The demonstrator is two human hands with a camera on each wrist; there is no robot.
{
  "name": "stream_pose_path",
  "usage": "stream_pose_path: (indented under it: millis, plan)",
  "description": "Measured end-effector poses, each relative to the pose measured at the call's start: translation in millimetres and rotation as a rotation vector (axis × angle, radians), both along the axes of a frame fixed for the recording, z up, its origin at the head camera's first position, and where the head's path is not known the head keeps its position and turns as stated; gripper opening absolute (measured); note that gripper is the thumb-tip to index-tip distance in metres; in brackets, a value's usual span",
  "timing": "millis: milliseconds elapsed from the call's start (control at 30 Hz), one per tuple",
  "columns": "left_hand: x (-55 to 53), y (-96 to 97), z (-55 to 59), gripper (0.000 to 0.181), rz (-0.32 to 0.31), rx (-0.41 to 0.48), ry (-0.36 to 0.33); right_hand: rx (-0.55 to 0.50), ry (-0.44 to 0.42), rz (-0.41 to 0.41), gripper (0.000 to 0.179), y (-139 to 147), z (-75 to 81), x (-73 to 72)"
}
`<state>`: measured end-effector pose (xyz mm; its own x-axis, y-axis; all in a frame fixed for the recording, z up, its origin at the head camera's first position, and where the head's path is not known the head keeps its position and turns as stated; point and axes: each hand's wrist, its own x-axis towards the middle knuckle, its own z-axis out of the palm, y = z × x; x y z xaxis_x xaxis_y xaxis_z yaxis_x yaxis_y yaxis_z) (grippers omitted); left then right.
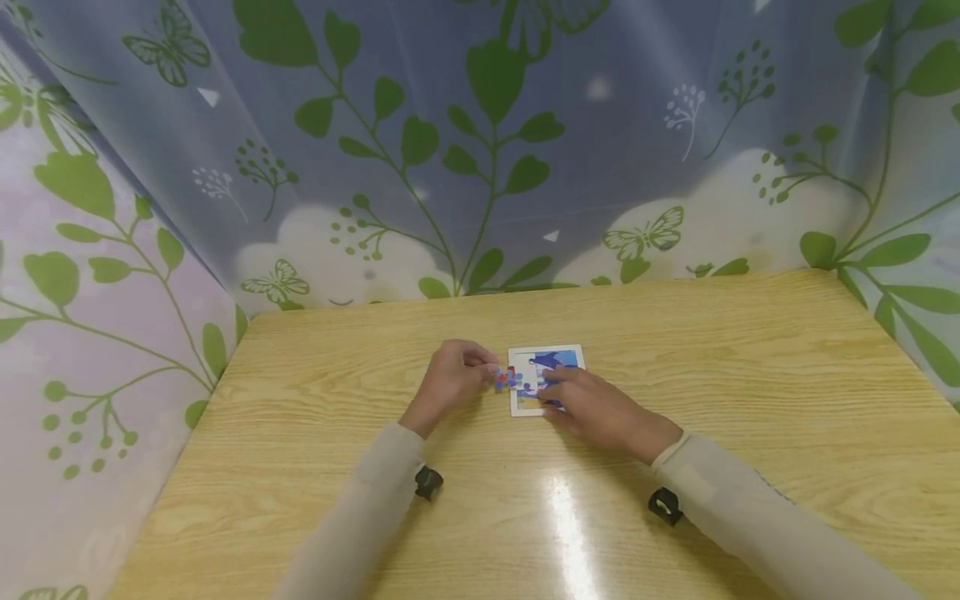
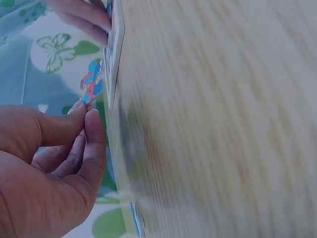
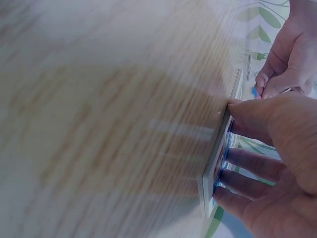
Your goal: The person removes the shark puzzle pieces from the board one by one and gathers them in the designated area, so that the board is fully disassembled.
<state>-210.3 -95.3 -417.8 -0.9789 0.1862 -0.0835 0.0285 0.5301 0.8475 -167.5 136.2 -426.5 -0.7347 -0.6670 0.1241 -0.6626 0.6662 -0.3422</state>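
A square jigsaw puzzle board (image 1: 547, 412) with a white border lies flat on the table, its picture partly filled in blue. My left hand (image 1: 453, 375) pinches a small red-and-blue jigsaw piece (image 1: 501, 382) between thumb and fingertips, at the board's left edge. The left wrist view shows the jigsaw piece (image 2: 92, 85) jutting past the fingertips, with knobbed edges. My right hand (image 1: 600, 408) rests on the right side of the board, covering part of the picture. In the right wrist view its extended fingertips (image 3: 225, 196) touch the board, with the thumb at the rim.
The pale wood table (image 1: 315, 467) spreads around the board. Behind it hangs a blue curtain (image 1: 420, 167) printed with leaves and butterflies. A thin flat thing (image 2: 135, 220) with a blue edge shows low in the left wrist view, near the left hand.
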Motion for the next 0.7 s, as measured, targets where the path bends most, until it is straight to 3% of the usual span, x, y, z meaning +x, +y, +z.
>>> stream_pose_path:
  millis: [700]
  plan:
    - [9.1,-62.1,1.5,0.005,0.071,-0.021,-0.018,0.001,-0.005,-0.006,0.023,0.7,0.0,1.2]
